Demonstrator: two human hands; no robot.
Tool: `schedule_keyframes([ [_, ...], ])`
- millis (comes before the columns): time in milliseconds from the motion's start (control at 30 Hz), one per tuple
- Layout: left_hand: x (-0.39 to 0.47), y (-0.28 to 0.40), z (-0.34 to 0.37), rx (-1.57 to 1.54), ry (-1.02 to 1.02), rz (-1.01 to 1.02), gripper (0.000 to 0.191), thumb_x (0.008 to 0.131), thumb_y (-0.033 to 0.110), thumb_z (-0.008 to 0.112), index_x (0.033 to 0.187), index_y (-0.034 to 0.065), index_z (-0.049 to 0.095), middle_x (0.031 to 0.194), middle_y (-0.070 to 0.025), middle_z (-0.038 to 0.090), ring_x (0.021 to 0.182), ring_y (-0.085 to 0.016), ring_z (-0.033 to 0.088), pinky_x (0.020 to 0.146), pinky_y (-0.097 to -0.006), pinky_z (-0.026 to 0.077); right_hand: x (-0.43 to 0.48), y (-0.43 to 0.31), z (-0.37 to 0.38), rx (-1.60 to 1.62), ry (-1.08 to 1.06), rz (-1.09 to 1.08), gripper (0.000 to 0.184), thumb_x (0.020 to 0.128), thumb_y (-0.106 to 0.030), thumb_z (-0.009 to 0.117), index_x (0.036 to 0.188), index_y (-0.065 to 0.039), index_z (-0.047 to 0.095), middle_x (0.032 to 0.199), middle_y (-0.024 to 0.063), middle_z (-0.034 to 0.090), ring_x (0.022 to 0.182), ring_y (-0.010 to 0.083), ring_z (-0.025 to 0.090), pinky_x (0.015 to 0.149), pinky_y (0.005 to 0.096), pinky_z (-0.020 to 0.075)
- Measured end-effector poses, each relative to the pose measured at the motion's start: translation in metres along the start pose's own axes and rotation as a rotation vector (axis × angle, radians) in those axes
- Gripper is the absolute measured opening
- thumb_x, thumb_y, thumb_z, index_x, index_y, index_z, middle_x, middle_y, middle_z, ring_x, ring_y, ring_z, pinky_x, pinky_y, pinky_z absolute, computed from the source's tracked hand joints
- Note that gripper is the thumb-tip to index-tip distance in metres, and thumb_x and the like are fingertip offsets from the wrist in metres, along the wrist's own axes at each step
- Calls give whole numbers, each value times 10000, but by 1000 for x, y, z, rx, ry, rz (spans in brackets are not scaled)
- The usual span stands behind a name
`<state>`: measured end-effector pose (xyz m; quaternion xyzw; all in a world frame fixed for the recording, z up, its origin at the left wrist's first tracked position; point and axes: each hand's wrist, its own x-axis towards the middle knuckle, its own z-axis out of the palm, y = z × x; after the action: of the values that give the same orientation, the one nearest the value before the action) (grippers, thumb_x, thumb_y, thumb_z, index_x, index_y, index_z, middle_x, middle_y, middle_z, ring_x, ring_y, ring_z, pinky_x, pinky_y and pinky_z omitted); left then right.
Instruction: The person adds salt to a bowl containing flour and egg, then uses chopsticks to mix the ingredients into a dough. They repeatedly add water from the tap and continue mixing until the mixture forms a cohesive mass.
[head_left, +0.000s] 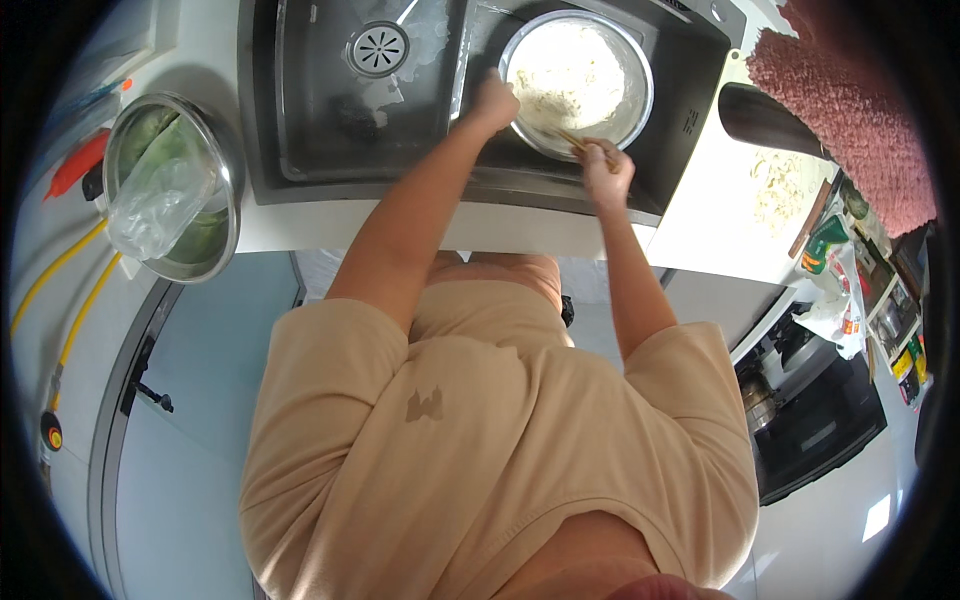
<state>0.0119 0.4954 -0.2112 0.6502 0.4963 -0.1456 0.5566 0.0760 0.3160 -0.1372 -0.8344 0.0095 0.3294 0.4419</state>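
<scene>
A round metal bowl (640, 84) stands in the right basin of the dark sink (330, 187). Inside it lies a pale, lumpy flour mixture (574, 79). My left hand (495, 103) is closed at the bowl's left rim; whether its fingers grip the rim is hard to see. My right hand (606, 171) is at the lower right rim, closed around wooden chopsticks (572, 139) whose tips reach into the bowl over the mixture.
A steel bowl (234, 187) with green vegetables and a clear plastic bag (161, 206) stands on the left counter. On the right are a cutting board (697, 217) with chopped pale pieces (780, 187), a dark cleaver-like blade (769, 116) and a hanging pink towel (840, 112).
</scene>
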Motion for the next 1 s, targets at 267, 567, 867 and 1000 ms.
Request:
schedule_keyframes([
  [267, -2, -6, 2, -25, 1, 18, 348, 853, 133, 509, 1133, -33, 386, 1083, -298, 540, 1023, -422, 535, 849, -461, 430, 53, -16, 30, 85, -59, -339, 190, 901, -73, 511, 967, 75, 611, 883, 132, 651, 827, 176, 632, 788, 268, 504],
  [567, -14, -7, 28, -100, -41, -76, 511, 880, 190, 470, 1321, 5, 291, 1238, -257, 466, 1088, -396, 510, 921, -429, 413, 6, 12, 7, -202, -80, -464, 118, 835, -31, 541, 861, 20, 644, 724, 90, 653, 651, 103, 593, 619, 239, 469],
  [867, -19, -9, 30, -73, -18, -49, 474, 869, 163, 485, 1271, -19, 312, 1109, -266, 543, 1033, -401, 539, 856, -443, 440, 58, -4, -37, -171, 46, -447, 148, 880, -59, 529, 882, 21, 654, 741, 43, 637, 651, 55, 548, 626, 202, 449],
  [1000, -21, -4, 31, -60, 0, -77, 459, 869, 155, 478, 1261, -23, 317, 1093, -272, 548, 1028, -407, 538, 850, -448, 440, 11, 6, -27, -303, 18, -466, 134, 846, -49, 532, 816, 9, 649, 601, 26, 573, 571, 40, 513, 544, 222, 437],
])
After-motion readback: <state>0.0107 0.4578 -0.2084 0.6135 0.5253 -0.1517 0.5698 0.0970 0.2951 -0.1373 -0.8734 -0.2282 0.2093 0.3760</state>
